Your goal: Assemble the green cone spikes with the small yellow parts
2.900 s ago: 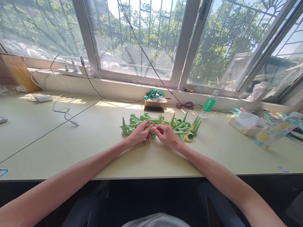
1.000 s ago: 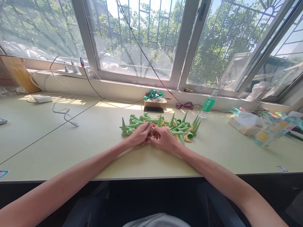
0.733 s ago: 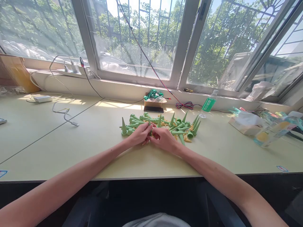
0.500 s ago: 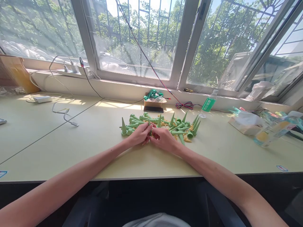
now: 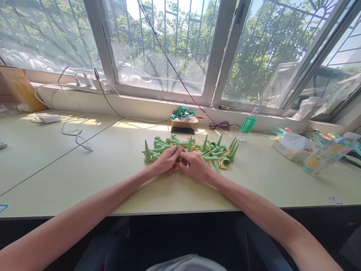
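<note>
My left hand (image 5: 166, 160) is closed around a green plastic watering spike (image 5: 178, 148), whose pointed tip sticks up between thumb and fingers. Against it, my right hand (image 5: 196, 166) pinches at the spike's lower end. Whatever sits between those right fingertips is hidden. Just beyond both hands lies a spread of similar green spikes (image 5: 214, 149). Some stand point up, such as one upright spike (image 5: 147, 153) at the left end, while others lie on their sides. Small yellow plastic pieces (image 5: 222, 167) are scattered among them on the right.
Behind the spikes, a dark phone (image 5: 182, 130) leans by a small box holding green straps (image 5: 184, 112). A bottle with a green label (image 5: 248, 125) stands right of coiled cable (image 5: 220, 125). Plastic packets (image 5: 313, 162) and a tissue box (image 5: 290, 148) are farther right; a white cable (image 5: 80, 141) lies left.
</note>
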Motion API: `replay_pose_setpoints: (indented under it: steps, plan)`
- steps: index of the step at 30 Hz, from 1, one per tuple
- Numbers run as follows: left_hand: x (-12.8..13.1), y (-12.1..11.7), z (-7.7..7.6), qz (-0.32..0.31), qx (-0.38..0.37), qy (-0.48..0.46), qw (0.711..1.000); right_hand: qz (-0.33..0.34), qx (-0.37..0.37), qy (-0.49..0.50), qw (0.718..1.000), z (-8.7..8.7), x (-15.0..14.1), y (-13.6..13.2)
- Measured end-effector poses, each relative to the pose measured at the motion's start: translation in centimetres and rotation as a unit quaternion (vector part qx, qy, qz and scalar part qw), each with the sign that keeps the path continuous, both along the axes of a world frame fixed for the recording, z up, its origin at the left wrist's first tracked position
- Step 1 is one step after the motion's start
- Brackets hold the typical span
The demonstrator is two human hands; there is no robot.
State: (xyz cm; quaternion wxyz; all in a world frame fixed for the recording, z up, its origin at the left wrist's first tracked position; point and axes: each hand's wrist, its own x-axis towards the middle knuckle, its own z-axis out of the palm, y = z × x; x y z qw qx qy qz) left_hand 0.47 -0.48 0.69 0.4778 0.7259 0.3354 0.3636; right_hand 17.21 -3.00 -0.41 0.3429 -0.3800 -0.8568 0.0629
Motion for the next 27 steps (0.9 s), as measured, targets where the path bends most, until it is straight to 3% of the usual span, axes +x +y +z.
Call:
replay_pose_setpoints:
  steps: [17,27]
  plan:
    - [-0.13,-0.17,0.23,0.046,0.052,0.024,0.997,-0.091,-0.011,-0.083,0.992,0.52,0.23,-0.24]
    - [-0.25,0.12,0.10,0.024,0.062,0.036,0.997,-0.127,-0.029,-0.141,0.981,0.54,0.57,0.14]
